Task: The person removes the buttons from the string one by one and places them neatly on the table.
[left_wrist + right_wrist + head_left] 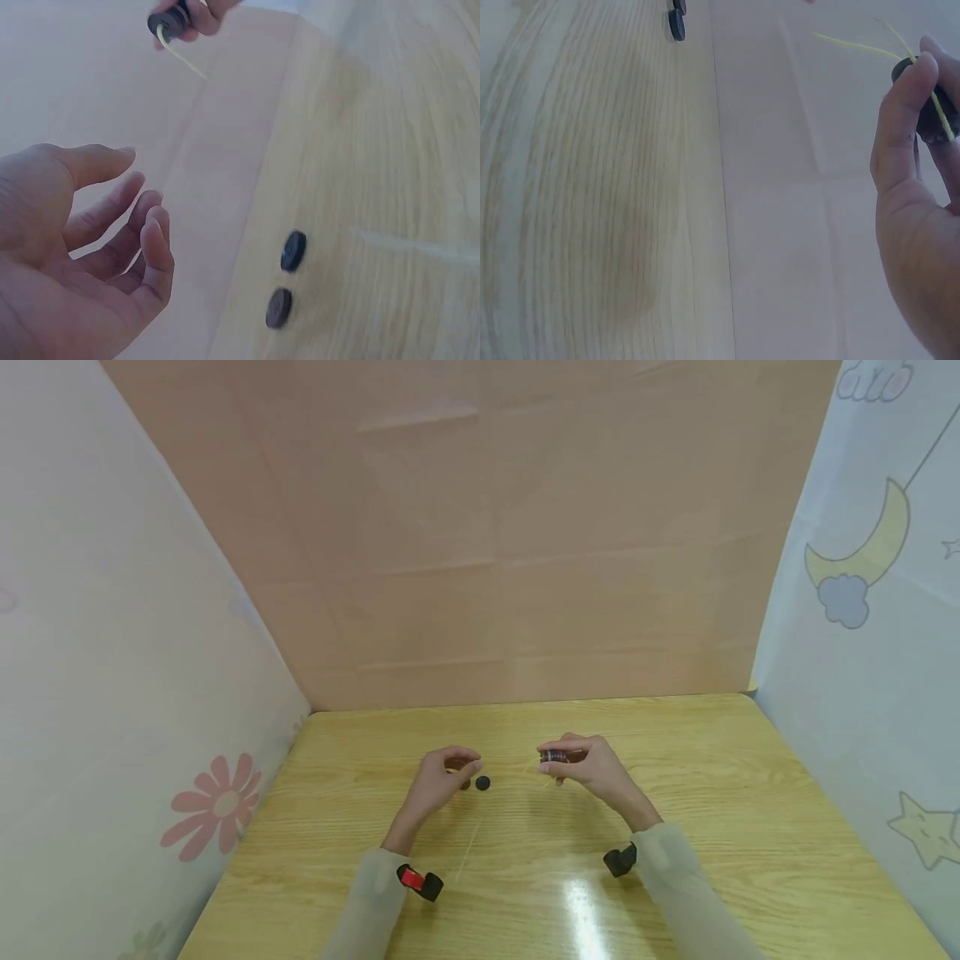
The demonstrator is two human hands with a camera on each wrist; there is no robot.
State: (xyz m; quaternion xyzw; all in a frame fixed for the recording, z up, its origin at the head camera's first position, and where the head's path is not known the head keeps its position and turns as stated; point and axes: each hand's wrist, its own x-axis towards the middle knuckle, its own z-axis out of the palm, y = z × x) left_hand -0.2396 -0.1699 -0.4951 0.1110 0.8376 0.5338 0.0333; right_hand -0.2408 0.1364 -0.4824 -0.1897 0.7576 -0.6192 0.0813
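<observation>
Right hand [596, 766]: button stack [553, 757] pinched above counter [720, 793], presumably to keep yellow string [940, 112] threaded | left hand [442, 772]: loosely curled, nothing held | two loose buttons [293, 251]: laid near left hand, seemingly for easy reach

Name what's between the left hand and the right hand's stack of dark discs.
In the head view: a loose black disc near the left hand, then yellow string jutting from the stack of dark discs.
</observation>
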